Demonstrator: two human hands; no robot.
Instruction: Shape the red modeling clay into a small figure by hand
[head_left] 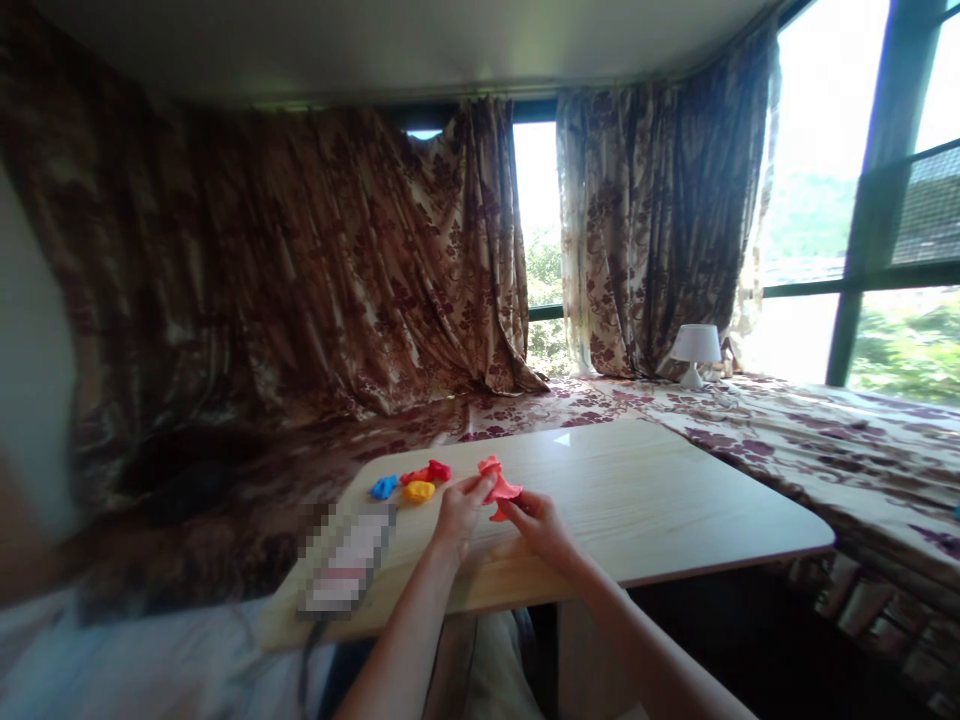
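Both my hands hold a coral-red, soft-looking crumpled piece (505, 490) a little above the near part of the table; its exact kind cannot be made out. My left hand (466, 505) pinches it from the left, fingers closed. From the right, the fingers of my right hand (536, 520) close on its lower edge. Left of my hands, small crumpled lumps of a similar look lie on the tabletop: a blue lump (383, 487), a yellow lump (418, 492) and a red lump (426, 473) behind the yellow one.
The pale wooden table (660, 500) has rounded corners. A blurred-out flat object (349, 560) lies on its left side, with a dark cable running off the near edge. Beyond are a flower-patterned cover (750, 430), a white lamp (696, 345), curtains (360, 270) and windows.
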